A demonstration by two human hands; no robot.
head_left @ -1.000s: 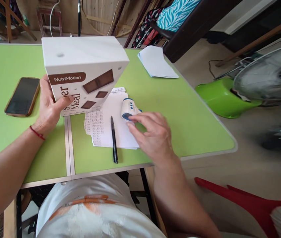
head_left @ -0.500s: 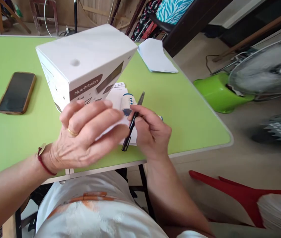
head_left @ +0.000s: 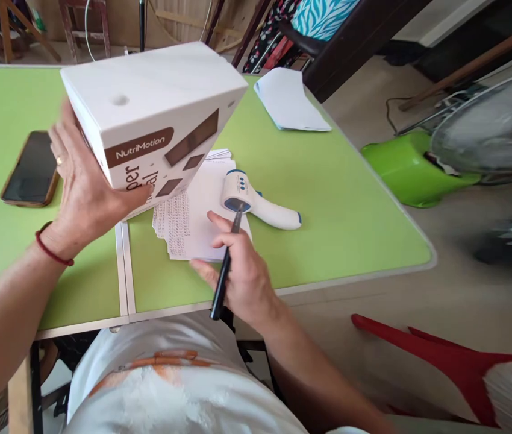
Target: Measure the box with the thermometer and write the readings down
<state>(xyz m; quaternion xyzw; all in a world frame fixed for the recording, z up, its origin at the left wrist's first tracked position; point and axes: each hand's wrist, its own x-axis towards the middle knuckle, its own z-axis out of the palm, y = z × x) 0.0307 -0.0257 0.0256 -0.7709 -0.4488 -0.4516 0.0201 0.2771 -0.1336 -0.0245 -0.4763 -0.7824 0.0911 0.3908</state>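
Observation:
My left hand [head_left: 87,175] grips the left side of a white NutriMotion box [head_left: 156,90], its thumb lying across the lower front face. Whether the box rests fully on the table or is tilted off it, I cannot tell. A black pen [head_left: 224,277] is held in my right hand [head_left: 240,271], several of its fingers stretched out over the paper. Beneath that hand lies a fanned stack of paper sheets [head_left: 206,226] with rows of small writing along the left side. A white and blue infrared thermometer [head_left: 274,212] lies partly on the sheets, just beyond the pen's upper end.
A phone in a brown case [head_left: 32,167] lies left of the box on the green table [head_left: 350,235]. More folded paper [head_left: 290,99] sits at the far right corner. Off the table's right side are a green bucket [head_left: 400,166], a fan [head_left: 495,126] and a red chair [head_left: 441,352].
My left hand has moved left from in front of the box and taken hold of its side. My right hand has come down and nearer, the pen still in it, uncovering the thermometer.

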